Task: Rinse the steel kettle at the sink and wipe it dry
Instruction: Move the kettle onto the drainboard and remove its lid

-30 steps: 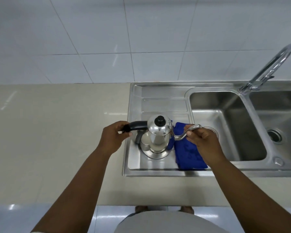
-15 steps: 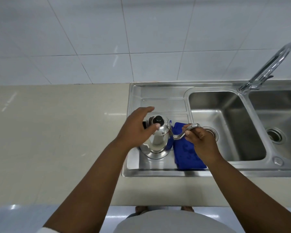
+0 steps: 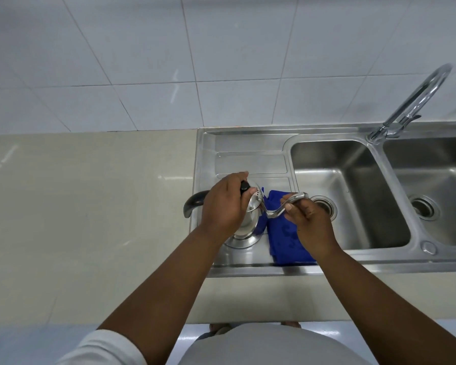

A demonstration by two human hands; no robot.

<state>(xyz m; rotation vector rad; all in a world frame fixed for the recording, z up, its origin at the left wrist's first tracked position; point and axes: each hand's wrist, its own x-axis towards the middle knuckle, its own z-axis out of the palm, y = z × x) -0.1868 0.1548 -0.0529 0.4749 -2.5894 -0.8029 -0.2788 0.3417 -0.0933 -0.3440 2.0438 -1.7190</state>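
Now my left hand (image 3: pixel 225 206) has left the handle to pinch the kettle (image 3: pixel 248 219) lid knob (image 3: pixel 244 186), right hand (image 3: pixel 309 219) gripping the spout (image 3: pixel 287 206), ready to open.

Polished round steel kettle (image 3: pixel 249 221): mirror-bright metal body, smooth, throwing reflections; thin curved spout (image 3: pixel 287 206) of the same shiny steel.
Black kettle handle (image 3: pixel 195 204): dark glossy finish, looks like plastic, with a steel end.
Black lid knob (image 3: pixel 244 186): smooth, dark, plastic-like.
Blue cloth (image 3: pixel 287 238): soft matt fabric with a faint embossed pattern.
Double-bowl stainless sink (image 3: pixel 248 143): brushed satin metal, ribbed drainboard, softly reflective.
Arched chrome faucet (image 3: pixel 416 96): high-gloss metal.
Beige desk (image 3: pixel 90 206): smooth stone-like slab, semi-gloss with light streaks.
White wall tiles (image 3: pixel 169 48): glazed, glossy, thin grout lines.
Grey floor (image 3: pixel 24 343): shiny, reflective.
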